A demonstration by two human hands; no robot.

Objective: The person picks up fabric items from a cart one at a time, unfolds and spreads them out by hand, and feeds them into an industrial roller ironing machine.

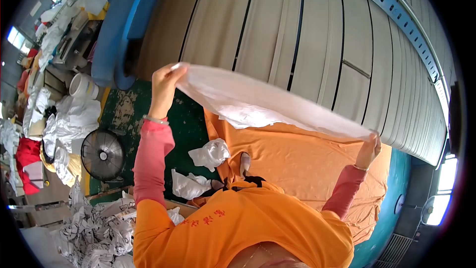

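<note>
A thin white cloth [267, 98] is stretched between my hands in front of the slatted surface of a large machine. My left hand [164, 88] pinches one corner, its fingers closed and raised. At the other end, my right hand [368, 153] grips the opposite corner, lower and further right. The cloth's upper edge runs fairly straight between them, while its lower part sags. Another white piece of fabric [248, 115] shows just below it, and I cannot tell whether it is part of the same cloth.
Wide grey slats [277, 25] of the machine fill the top. Orange fabric [307, 168] covers the floor before me. White bundles [210, 154] lie on the green floor [131, 114], near a black fan [103, 155]. Crumpled printed white material [99, 233] is piled at lower left.
</note>
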